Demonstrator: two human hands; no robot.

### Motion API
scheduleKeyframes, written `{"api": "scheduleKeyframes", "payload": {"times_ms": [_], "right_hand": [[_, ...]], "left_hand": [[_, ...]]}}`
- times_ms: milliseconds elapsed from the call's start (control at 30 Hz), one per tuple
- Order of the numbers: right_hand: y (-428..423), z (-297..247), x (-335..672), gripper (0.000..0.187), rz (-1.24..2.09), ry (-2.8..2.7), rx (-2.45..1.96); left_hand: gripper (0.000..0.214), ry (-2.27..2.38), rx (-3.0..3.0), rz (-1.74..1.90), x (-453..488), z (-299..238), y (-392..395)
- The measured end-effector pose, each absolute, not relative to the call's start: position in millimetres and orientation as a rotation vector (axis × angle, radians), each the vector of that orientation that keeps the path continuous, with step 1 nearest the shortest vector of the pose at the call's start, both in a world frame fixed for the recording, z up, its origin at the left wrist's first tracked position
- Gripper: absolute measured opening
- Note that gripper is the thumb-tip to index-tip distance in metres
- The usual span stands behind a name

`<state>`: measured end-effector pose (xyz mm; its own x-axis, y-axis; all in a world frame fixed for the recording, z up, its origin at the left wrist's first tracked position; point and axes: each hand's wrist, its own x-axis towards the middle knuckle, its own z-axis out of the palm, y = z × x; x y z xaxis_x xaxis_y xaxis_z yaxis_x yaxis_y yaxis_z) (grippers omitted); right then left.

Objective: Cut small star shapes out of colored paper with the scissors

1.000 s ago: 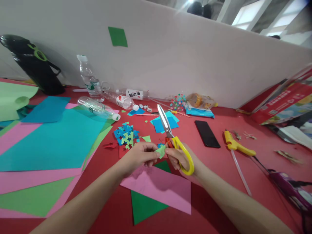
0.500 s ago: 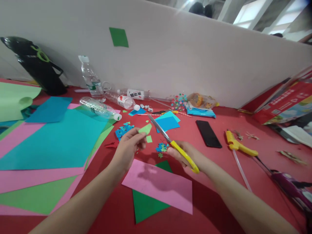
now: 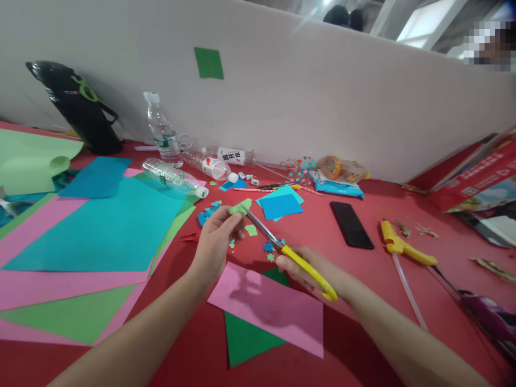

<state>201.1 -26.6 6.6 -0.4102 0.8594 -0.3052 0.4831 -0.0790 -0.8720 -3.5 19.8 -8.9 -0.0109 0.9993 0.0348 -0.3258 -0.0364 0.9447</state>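
Observation:
A small piece of light green paper [image 3: 241, 207] is pinched in the fingers of my left hand [image 3: 219, 235]. My right hand [image 3: 300, 267] grips yellow-handled scissors [image 3: 308, 271], with the blade tips at the right part of that green piece. Below the blades lie small blue and green paper stars [image 3: 270, 250] and a light green paper scrap [image 3: 251, 230]. Blue cut-out paper shapes [image 3: 206, 216] lie behind my left hand. Nearer to me, a pink sheet [image 3: 278, 309] rests over a dark green sheet [image 3: 250, 338] on the red table.
On the left are large coloured sheets [image 3: 105, 231], several plastic bottles [image 3: 163, 137] and a black thermos [image 3: 83, 113]. To the right lie a black phone [image 3: 352, 226], a yellow glue gun [image 3: 403, 247] with its cord, and a red box [image 3: 475, 177]. A white partition [image 3: 274, 97] stands behind.
The scissors' tips have come to the light green paper, from just right of it before. My left hand keeps its pinch. The whole view has shifted slightly, moving the scene rightward.

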Motion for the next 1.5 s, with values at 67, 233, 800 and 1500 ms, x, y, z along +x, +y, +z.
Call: {"api": "scheduleKeyframes", "payload": {"times_ms": [67, 233, 800, 1500], "right_hand": [[-26.6, 3.5, 200.4, 0.052, 1.541, -1.797, -1.426], [-27.6, -1.5, 197.6, 0.054, 1.623, -1.649, -1.406], [-29.5, -4.3, 197.5, 0.051, 1.66, -1.631, -1.345], [-30.4, 3.6, 188.2, 0.056, 1.684, -1.491, -1.472]], "left_hand": [[0.014, 0.941, 0.99, 1.37, -3.2, -7.9, 18.8], [0.014, 0.923, 0.999, 1.367, -2.0, -6.9, 17.8], [0.011, 0.878, 0.953, 1.354, -1.8, -4.3, 18.0], [0.011, 0.859, 0.965, 1.356, -3.0, -3.4, 18.9]]}}
